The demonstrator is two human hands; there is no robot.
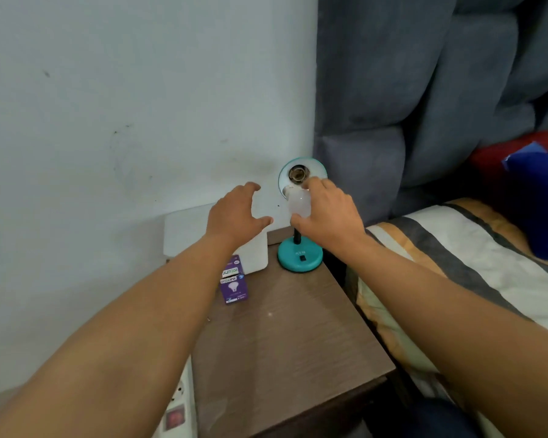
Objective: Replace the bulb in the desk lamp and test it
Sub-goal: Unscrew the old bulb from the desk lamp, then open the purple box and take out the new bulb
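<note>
A small teal desk lamp stands at the back of a brown bedside table, its round base near the wall. The lamp's shade faces me and its socket is bare. My right hand holds a white bulb just below the shade, metal cap pointing up toward the socket. My left hand hovers to the left of the bulb, fingers spread, holding nothing. A purple bulb box stands on the table left of the lamp base.
A white box-shaped thing sits against the wall behind the purple box. The bedside table has a bed with a striped cover on its right. A white power strip lies lower left. A grey padded headboard rises behind.
</note>
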